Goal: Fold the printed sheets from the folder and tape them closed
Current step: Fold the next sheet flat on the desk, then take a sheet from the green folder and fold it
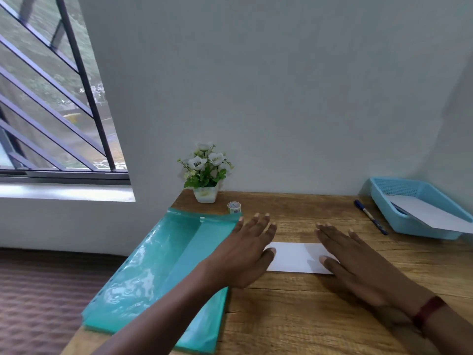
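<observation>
A folded white sheet [297,257] lies flat on the wooden desk [294,316]. My left hand [245,252] rests flat over its left end, fingers spread. My right hand [358,262] lies flat over its right end, fingers extended. Neither hand grips anything. A teal plastic folder [153,265] lies along the desk's left side, partly under my left forearm. A small roll of tape [234,207] stands upright just beyond the folder's far corner.
A potted white-flower plant [206,172] stands at the back by the wall. A blue pen [369,216] lies right of the sheet. A blue basket tray [407,190] holding white paper sits at the far right. The desk's left edge drops to the floor.
</observation>
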Demonstrator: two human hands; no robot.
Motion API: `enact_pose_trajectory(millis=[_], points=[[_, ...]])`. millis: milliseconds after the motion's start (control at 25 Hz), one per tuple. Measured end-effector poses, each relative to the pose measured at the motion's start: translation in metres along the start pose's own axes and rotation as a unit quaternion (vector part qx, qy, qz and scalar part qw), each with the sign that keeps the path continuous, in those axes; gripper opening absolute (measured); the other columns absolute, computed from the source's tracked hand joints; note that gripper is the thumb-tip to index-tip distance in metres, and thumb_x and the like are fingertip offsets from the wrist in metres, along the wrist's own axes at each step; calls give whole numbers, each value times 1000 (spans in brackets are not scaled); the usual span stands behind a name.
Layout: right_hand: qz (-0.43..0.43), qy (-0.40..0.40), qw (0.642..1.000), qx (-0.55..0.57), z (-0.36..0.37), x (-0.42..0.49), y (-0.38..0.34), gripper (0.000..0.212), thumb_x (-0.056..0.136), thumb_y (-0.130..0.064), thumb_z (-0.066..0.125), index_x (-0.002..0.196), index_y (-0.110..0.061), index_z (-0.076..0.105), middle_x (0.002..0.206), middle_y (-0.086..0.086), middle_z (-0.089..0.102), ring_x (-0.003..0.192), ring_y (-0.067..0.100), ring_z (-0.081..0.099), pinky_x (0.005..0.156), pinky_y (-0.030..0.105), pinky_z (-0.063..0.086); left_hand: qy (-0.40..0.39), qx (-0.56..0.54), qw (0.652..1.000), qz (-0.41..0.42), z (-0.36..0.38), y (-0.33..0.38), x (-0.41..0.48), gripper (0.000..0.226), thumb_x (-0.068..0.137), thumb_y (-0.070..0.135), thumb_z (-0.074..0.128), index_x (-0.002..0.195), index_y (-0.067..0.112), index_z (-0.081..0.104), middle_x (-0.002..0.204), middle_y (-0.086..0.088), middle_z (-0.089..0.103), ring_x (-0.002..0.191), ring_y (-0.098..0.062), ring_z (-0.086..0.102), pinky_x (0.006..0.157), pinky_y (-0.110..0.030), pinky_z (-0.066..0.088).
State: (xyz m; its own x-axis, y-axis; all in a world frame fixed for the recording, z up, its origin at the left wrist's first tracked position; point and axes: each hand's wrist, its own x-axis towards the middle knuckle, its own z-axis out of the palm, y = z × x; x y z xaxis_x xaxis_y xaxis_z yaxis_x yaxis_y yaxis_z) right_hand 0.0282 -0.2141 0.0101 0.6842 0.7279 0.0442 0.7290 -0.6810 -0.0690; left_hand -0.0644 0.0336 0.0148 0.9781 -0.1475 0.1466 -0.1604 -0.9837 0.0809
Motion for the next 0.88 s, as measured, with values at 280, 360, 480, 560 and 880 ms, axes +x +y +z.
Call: enact_pose_trajectory(millis=[280, 360, 480, 560, 880], points=[[-137, 87, 985, 63, -13, 45, -70, 49, 101, -42, 39, 149, -31, 31, 153, -14, 32, 139, 3, 29, 106, 11, 18, 107, -61, 978, -171, -20, -72, -45, 58, 101, 41, 40, 153, 21, 26, 160, 2, 24, 147, -19, 21, 122, -41, 15], [-175, 79, 978, 76, -7, 67, -89, 47, 100, -37, 43, 146, -28, 38, 147, -10, 43, 133, 7, 40, 106, 19, 32, 105, -61, 969, -215, -14, -88, -60, 55, 99, 42, 41, 149, 19, 36, 154, 0, 37, 140, -22, 36, 116, -39, 30], [-201, 60, 975, 77, 6, 102, -118, 48, 99, -34, 45, 145, -23, 40, 145, -5, 46, 131, 12, 43, 107, 29, 36, 82, -49, 960, -262, -9, -108, -71, 54, 98, 41, 44, 146, 17, 42, 150, -2, 43, 136, -22, 40, 111, -31, 32], [-210, 46, 974, 76, 12, 122, -136, 48, 99, -36, 45, 146, -24, 40, 146, -5, 46, 132, 13, 43, 108, 29, 34, 70, -50, 951, -295, -9, -120, -71, 53, 96, 41, 46, 143, 15, 46, 146, -6, 46, 134, -24, 42, 110, -33, 33], [-215, 8, 975, 49, 36, 155, -165, 55, 98, -49, 41, 147, -26, 37, 158, -4, 26, 142, 11, 30, 110, 29, 32, 44, -44, 904, -423, 10, -137, -67, 46, 95, 50, 35, 123, 16, 48, 142, -14, 40, 133, -31, 35, 107, -67, 25]])
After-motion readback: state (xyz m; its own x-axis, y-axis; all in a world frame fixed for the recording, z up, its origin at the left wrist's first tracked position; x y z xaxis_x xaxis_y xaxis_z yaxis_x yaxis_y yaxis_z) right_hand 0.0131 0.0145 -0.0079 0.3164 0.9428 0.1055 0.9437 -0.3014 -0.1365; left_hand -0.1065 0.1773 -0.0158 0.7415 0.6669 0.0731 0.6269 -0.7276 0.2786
